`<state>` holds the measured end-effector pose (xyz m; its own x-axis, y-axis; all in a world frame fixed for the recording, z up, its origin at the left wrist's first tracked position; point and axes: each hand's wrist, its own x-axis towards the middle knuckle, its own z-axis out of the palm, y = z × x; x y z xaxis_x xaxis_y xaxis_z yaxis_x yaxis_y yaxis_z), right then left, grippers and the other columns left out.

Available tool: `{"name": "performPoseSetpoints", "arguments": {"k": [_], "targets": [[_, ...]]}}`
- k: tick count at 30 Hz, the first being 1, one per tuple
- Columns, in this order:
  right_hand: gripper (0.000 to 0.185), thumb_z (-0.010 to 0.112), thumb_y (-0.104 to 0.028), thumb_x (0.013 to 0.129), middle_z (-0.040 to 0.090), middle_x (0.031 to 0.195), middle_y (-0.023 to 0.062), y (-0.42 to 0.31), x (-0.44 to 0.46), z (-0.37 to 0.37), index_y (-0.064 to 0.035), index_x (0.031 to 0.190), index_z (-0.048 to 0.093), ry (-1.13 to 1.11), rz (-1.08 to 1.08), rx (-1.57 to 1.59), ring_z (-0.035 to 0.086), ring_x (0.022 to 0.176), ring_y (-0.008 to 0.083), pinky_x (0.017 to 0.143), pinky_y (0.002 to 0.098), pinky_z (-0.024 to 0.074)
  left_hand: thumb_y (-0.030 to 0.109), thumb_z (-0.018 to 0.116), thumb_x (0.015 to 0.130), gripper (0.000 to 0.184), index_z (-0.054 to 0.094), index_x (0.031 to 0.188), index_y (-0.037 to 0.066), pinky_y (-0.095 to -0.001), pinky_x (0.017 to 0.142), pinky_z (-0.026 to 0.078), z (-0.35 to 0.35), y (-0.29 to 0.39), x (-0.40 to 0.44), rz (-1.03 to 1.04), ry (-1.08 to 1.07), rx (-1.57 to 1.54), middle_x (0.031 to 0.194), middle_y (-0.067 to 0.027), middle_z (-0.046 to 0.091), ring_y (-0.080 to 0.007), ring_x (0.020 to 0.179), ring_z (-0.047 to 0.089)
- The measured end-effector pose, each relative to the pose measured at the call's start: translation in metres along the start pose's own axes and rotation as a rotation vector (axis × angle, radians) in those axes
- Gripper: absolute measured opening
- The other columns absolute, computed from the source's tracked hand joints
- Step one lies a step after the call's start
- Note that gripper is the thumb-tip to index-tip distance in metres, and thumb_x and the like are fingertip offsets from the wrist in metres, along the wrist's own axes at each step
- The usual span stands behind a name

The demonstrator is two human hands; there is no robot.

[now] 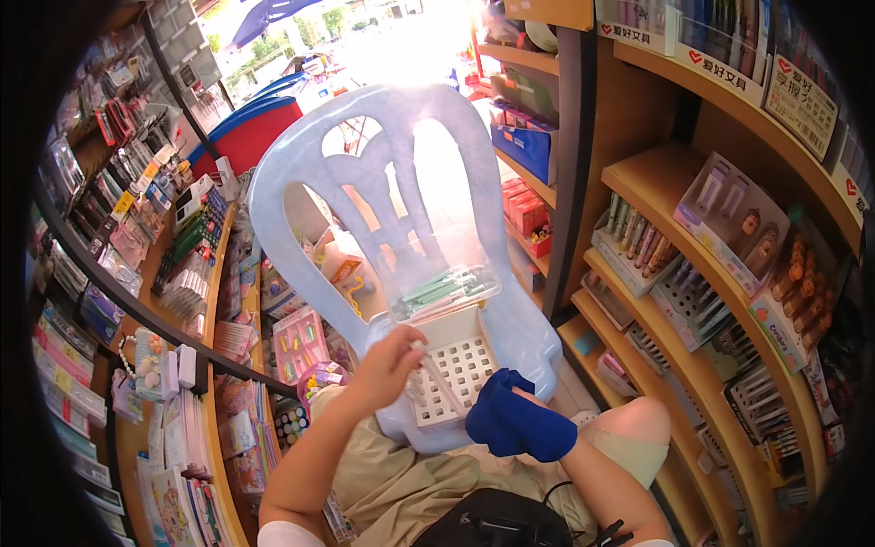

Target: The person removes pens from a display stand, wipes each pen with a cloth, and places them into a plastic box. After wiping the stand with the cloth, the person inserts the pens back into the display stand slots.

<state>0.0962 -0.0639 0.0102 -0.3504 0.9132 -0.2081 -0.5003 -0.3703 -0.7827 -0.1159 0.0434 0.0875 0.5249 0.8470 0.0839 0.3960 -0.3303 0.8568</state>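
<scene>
A white perforated basket [480, 339] rests on the seat of a light-blue plastic chair [538, 351] in front of me. My left hand [390, 366] is at the basket's left side, thumb and fingers pinched on the upper end of a pale, slim pen [441, 381] that slants down into the basket. A blue cloth [524, 419] wraps my right hand [522, 392] at the basket's front right corner; most of its fingers are hidden in the folds. Behind the basket, a clear plastic box [488, 284] holds several green and white pens [442, 292].
Shelves of stationery [720, 264] rise on the right, with boxed pens on several levels. To the left, curved shelves [219, 301] carry packed goods and notebooks. The chair's backrest [273, 205] stands beyond the basket, before a bright doorway.
</scene>
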Motion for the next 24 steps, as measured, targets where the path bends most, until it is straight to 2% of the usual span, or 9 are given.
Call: {"name": "performPoseSetpoints", "arguments": {"k": [1,3,6,9,15,16,20,23,24], "targets": [[0.022,0.046,-0.029,0.097,0.05,0.071,-0.0028,0.008,0.007,-0.007,-0.011,0.087,0.051,-0.02,-0.108,-0.2,0.045,0.057,0.0049,0.047,0.0191,0.0346,0.006,0.054,0.089,0.015,0.05,0.103,0.002,-0.0311,0.063,0.046,0.011,-0.001,-0.001,-0.016,-0.009,-0.018,0.075,-0.013,0.057,-0.0216,0.07,0.059],[0.02,0.045,-0.028,0.097,0.049,0.072,-0.0032,0.014,0.005,-0.016,-0.0107,0.09,0.051,-0.1,-0.129,-0.213,0.046,0.058,0.0048,0.048,0.0199,0.0351,0.005,0.052,0.091,0.014,0.052,0.104,0.001,-0.0245,0.07,0.048,0.036,-0.01,-0.003,-0.046,-0.025,-0.059,0.082,-0.0059,0.057,-0.0101,0.077,0.058],[0.019,0.046,-0.029,0.097,0.051,0.073,-0.0034,0.013,-0.01,-0.018,-0.0105,0.096,0.049,-0.156,0.032,0.128,0.047,0.058,0.0052,0.048,0.021,0.0363,0.009,0.053,0.091,0.012,0.055,0.099,0.001,-0.0248,0.068,0.048,0.075,-0.014,-0.001,-0.17,-0.002,0.071,0.082,-0.0079,0.059,-0.01,0.076,0.059],[0.021,0.046,-0.03,0.097,0.054,0.076,-0.002,0.038,-0.006,-0.032,-0.0101,0.103,0.049,0.008,0.001,0.077,0.051,0.058,0.0064,0.048,0.021,0.0403,0.013,0.055,0.09,0.015,0.059,0.096,0.0,-0.027,0.067,0.048,0.113,-0.026,-0.001,-0.297,-0.035,-0.007,0.083,-0.0123,0.062,-0.0146,0.077,0.062],[0.026,0.048,-0.03,0.096,0.061,0.088,0.0025,0.032,-0.015,-0.039,-0.0093,0.113,0.051,0.201,0.0,0.243,0.062,0.07,0.0108,0.057,0.0221,0.0512,0.01,0.055,0.087,0.02,0.063,0.101,-0.002,-0.0375,0.08,0.048,0.139,-0.015,-0.008,0.222,-0.012,0.119,0.096,-0.016,0.063,-0.0313,0.086,0.061],[0.026,0.049,-0.029,0.096,0.061,0.09,0.0029,0.031,-0.014,-0.043,-0.0092,0.113,0.052,0.192,-0.022,0.295,0.063,0.072,0.0114,0.057,0.0225,0.052,0.009,0.055,0.086,0.025,0.06,0.108,-0.002,-0.0392,0.09,0.043,0.142,-0.006,-0.014,0.185,-0.036,0.079,0.109,-0.0176,0.059,-0.0339,0.1,0.055],[0.028,0.052,-0.027,0.094,0.061,0.093,0.0042,0.039,-0.012,-0.05,-0.0067,0.113,0.053,0.312,-0.2,0.301,0.062,0.079,0.0129,0.069,0.026,0.0532,0.012,0.062,0.082,0.049,0.046,0.125,-0.005,-0.0404,0.097,0.037,0.156,0.003,-0.027,0.259,0.004,0.289,0.127,-0.0222,0.045,-0.0369,0.116,0.044],[0.026,0.053,-0.028,0.093,0.06,0.09,0.0047,0.054,-0.003,-0.071,-0.0066,0.107,0.053,0.355,-0.342,0.229,0.06,0.08,0.0124,0.073,0.0267,0.0513,0.015,0.067,0.078,0.05,0.048,0.121,-0.004,-0.0408,0.093,0.038,0.164,0.034,-0.049,0.252,0.216,0.311,0.12,-0.022,0.046,-0.0364,0.112,0.045],[0.025,0.054,-0.028,0.093,0.06,0.089,0.0046,0.05,-0.002,-0.072,-0.007,0.105,0.054,0.324,-0.364,0.183,0.06,0.08,0.0123,0.072,0.0263,0.0512,0.016,0.07,0.075,0.043,0.051,0.11,-0.001,-0.0386,0.085,0.042,0.169,0.035,-0.053,0.279,0.293,0.354,0.104,-0.0175,0.05,-0.0331,0.1,0.05]]}}
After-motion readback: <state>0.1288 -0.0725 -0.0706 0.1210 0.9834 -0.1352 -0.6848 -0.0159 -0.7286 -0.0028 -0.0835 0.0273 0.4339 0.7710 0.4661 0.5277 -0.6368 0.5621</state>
